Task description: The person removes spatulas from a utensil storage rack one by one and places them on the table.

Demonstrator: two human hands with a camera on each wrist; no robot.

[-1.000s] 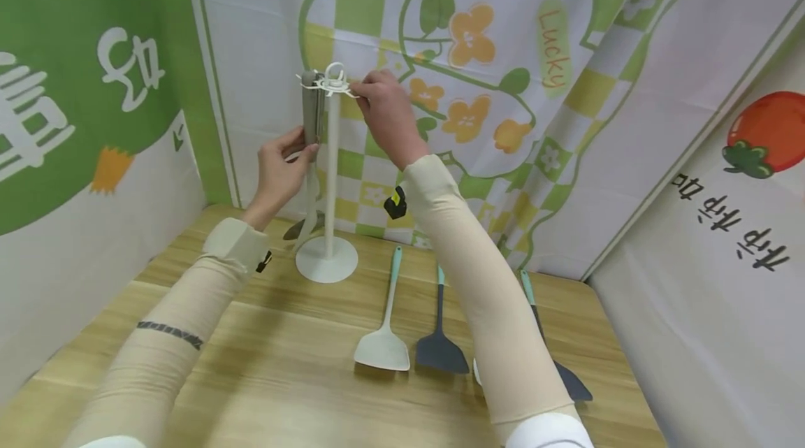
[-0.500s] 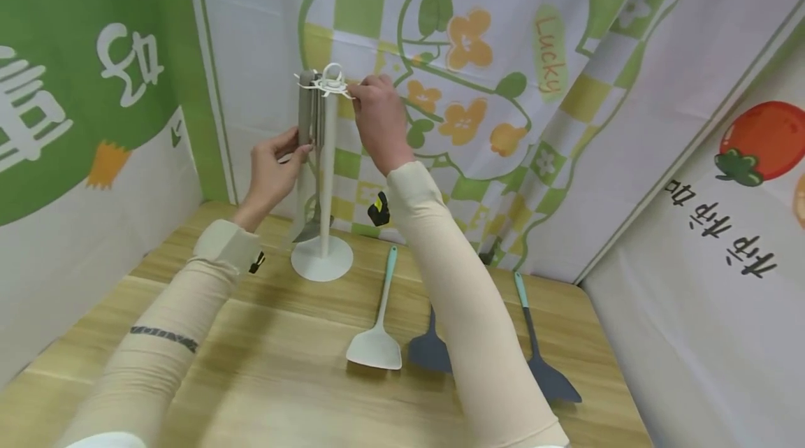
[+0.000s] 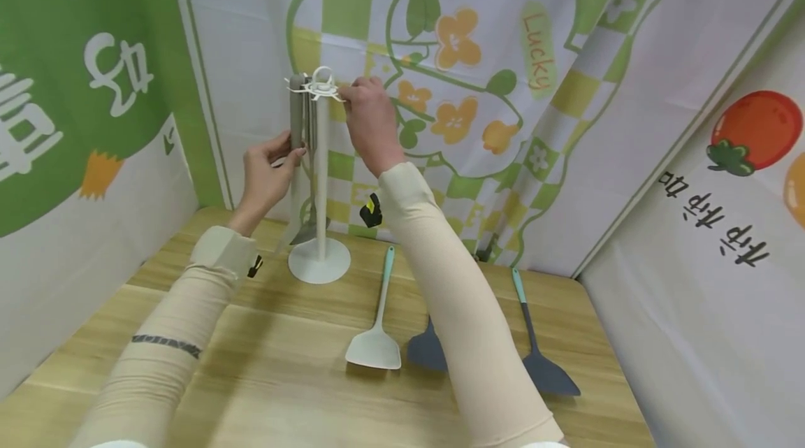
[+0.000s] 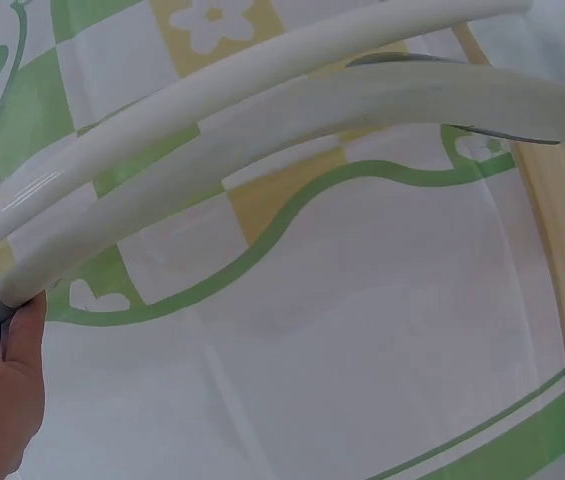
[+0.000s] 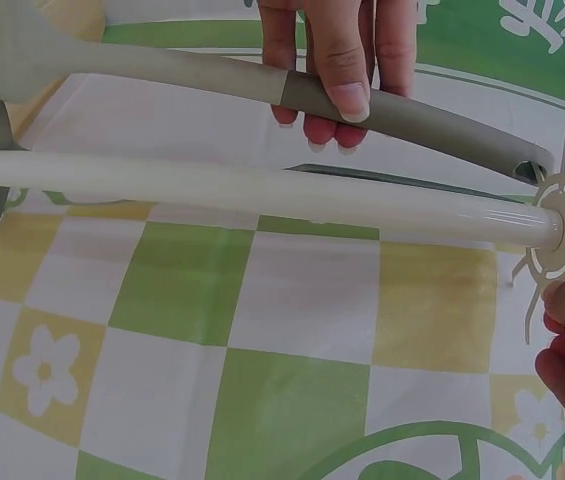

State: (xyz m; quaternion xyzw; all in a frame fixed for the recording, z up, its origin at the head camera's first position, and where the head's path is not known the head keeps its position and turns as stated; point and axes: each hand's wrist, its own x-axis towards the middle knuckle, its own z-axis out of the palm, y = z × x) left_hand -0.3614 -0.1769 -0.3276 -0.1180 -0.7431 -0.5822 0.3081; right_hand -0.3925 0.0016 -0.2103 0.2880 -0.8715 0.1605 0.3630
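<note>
My left hand [image 3: 270, 168] pinches the grey handle of a pale spatula [image 5: 432, 130], which hangs down beside a white utensil stand [image 3: 322, 182]. The spatula's head is cut off in the right wrist view. Its handle's holed end meets a hook of the stand's ring; whether the hook passes through, I cannot tell. With thumb and fingers, my right hand [image 3: 372, 119] pinches a hook on the opposite side of that ring. Behind the pole hangs another utensil with a dark, shiny head [image 3: 308, 233], partly hidden.
On the wooden table [image 3: 270, 364] lie a pale turner [image 3: 374, 350], a dark turner [image 3: 428, 350] partly covered by my right sleeve, and another dark turner [image 3: 550, 374] farther right. A patterned curtain [image 3: 352, 8] hangs close behind the stand.
The dark-headed utensil has shifted right, from beside the grey handle toward the pole. Both hands keep their grips at the stand. The head view has shifted slightly.
</note>
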